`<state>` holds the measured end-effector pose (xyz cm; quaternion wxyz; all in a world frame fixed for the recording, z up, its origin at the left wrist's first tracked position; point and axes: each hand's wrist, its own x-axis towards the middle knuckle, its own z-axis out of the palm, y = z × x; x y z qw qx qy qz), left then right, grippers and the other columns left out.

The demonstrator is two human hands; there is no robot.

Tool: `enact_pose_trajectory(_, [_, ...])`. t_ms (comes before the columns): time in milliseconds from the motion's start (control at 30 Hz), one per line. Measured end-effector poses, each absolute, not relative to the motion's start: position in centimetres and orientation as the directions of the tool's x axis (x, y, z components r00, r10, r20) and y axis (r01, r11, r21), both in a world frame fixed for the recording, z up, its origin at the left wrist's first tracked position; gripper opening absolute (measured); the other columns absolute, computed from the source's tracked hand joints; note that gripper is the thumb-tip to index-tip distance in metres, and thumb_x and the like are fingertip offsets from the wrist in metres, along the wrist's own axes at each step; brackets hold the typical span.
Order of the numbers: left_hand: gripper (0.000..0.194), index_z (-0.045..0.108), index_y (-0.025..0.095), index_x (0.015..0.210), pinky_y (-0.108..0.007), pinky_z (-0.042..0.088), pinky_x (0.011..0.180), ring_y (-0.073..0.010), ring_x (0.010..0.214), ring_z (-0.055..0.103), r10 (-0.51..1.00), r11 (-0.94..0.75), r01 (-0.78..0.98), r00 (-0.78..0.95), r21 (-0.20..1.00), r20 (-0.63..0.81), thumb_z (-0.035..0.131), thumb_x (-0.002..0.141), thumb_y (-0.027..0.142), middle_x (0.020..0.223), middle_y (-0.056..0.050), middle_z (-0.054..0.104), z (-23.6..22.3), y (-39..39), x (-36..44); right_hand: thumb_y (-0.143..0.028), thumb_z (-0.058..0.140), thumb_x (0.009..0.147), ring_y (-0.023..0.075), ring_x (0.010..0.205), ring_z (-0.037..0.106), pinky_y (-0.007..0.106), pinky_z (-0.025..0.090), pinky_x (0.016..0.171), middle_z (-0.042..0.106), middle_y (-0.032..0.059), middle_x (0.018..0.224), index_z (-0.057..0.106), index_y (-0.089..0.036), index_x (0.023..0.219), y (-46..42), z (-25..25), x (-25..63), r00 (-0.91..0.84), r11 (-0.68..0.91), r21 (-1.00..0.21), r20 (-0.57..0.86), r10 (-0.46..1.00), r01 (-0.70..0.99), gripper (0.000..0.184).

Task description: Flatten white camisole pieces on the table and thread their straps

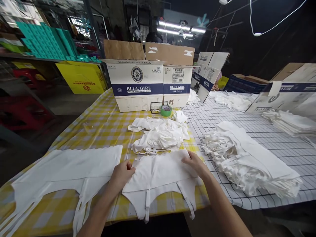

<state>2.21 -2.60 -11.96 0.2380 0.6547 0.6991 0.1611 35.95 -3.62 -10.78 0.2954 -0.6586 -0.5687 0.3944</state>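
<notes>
From my end I have the white fabric garment with dangling straps (160, 171) spread flat at the near edge, in the middle. My left hand (122, 172) has its fingers curled in at the garment's upper left corner, pinching or pressing the cloth; I can't quite tell which. My right hand (195, 163) holds the upper right corner between thumb and fingers.

It should handle light and limp, perhaps a little slippery, not fragile; I'd take it by the two top corners, since the loose straps could snag or twist. To the left lies a larger flat piece of white strapped fabric (74, 168), to the right a thick stack of folded white garments (259, 158). Just beyond my hands sits a crumpled white cloth heap (163, 135).

Underneath is a yellow-and-white checked tablecloth (98, 131), meeting a white cloth with dark grid lines (197, 121) on the right. Farther off, a roll of green tape (166, 111) rests before a white-and-blue cardboard carton (138, 79). At the far left stand stacked turquoise pieces (44, 39), and bright tube lights (175, 28) hang over the dim room.
</notes>
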Motion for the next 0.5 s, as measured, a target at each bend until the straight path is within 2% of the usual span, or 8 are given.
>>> enact_pose_trajectory(33, [0.009, 0.049, 0.019, 0.069, -0.022, 0.033, 0.054, -0.0144, 0.058, 0.052, 0.993, 0.089, 0.8, -0.026, 0.593, -0.114, 0.052, 0.067, 0.027, 0.061, 0.003, 0.056, -12.2, -2.7, 2.1, -0.03, 0.053, 0.069, 0.016, 0.071, 0.055, 0.023, 0.04, 0.058, 0.061, 0.0009, 0.081, 0.057, -0.016, 0.089, -3.8, -10.6, 35.9, 0.018, -0.191, -0.884, -0.202, 0.979, 0.428, 0.025])
enact_pose_trajectory(100, [0.021, 0.053, 0.019, 0.084, -0.022, 0.036, 0.057, -0.0152, 0.063, 0.056, 0.994, 0.092, 0.689, -0.018, 0.719, -0.11, 0.055, 0.064, 0.025, 0.071, 0.002, 0.061, -12.6, -2.6, 1.9, -0.033, 0.056, 0.067, 0.0177, 0.073, 0.056, 0.024, 0.042, 0.061, 0.062, 0.0019, 0.082, 0.058, -0.016, 0.088, -4.0, -10.1, 35.8, -0.005, -0.218, -0.933, -0.229, 0.973, 0.286, 0.027])
enact_pose_trajectory(167, [0.035, 0.054, 0.017, 0.095, -0.023, 0.039, 0.06, -0.0168, 0.069, 0.058, 0.992, 0.099, 0.559, 0.007, 0.823, -0.124, 0.058, 0.062, 0.024, 0.079, 0.0, 0.065, -12.8, -2.5, 1.8, -0.038, 0.058, 0.068, 0.0191, 0.073, 0.056, 0.026, 0.042, 0.062, 0.062, 0.0022, 0.078, 0.06, -0.016, 0.084, -4.1, -9.7, 35.7, 0.0, -0.225, -0.942, -0.232, 0.973, 0.248, 0.027])
enact_pose_trajectory(300, [0.029, 0.062, 0.013, 0.085, -0.025, 0.04, 0.059, -0.0182, 0.066, 0.058, 0.973, 0.187, 0.337, 0.066, 0.923, -0.222, 0.062, 0.061, 0.029, 0.074, -0.004, 0.066, -12.5, -2.5, 1.9, -0.048, 0.056, 0.069, 0.0218, 0.073, 0.056, 0.027, 0.042, 0.061, 0.063, 0.0032, 0.075, 0.062, -0.016, 0.078, -4.3, -9.4, 35.4, 0.02, -0.215, -0.942, -0.217, 0.976, 0.258, 0.034])
enact_pose_trajectory(367, [0.027, 0.063, 0.012, 0.077, -0.025, 0.039, 0.057, -0.0168, 0.06, 0.056, 0.965, 0.242, 0.257, 0.031, 0.936, -0.259, 0.065, 0.059, 0.031, 0.066, -0.003, 0.063, -12.4, -2.7, 2.1, -0.05, 0.055, 0.07, 0.0222, 0.073, 0.057, 0.027, 0.042, 0.061, 0.063, 0.0031, 0.074, 0.062, -0.016, 0.077, -4.4, -9.4, 35.3, 0.014, -0.201, -0.943, -0.205, 0.979, 0.265, 0.035])
enact_pose_trajectory(433, [0.025, 0.061, 0.012, 0.071, -0.024, 0.038, 0.056, -0.0144, 0.057, 0.052, 0.972, 0.233, 0.212, -0.02, 0.949, -0.235, 0.067, 0.058, 0.032, 0.06, -0.001, 0.059, -12.3, -3.2, 2.3, -0.052, 0.055, 0.071, 0.0223, 0.073, 0.057, 0.027, 0.043, 0.061, 0.062, 0.003, 0.074, 0.061, -0.017, 0.078, -4.8, -9.0, 35.1, 0.01, -0.193, -0.946, -0.197, 0.98, 0.26, 0.036])
enact_pose_trajectory(500, [0.023, 0.058, 0.014, 0.07, -0.023, 0.038, 0.058, -0.0126, 0.059, 0.05, 0.99, 0.142, 0.155, -0.045, 0.978, -0.137, 0.067, 0.062, 0.033, 0.062, 0.0, 0.056, -11.7, -4.0, 2.4, -0.054, 0.055, 0.071, 0.0218, 0.071, 0.057, 0.027, 0.044, 0.059, 0.061, 0.003, 0.072, 0.06, -0.018, 0.077, -5.3, -8.2, 34.8, 0.006, -0.182, -0.95, -0.186, 0.982, 0.255, 0.037])
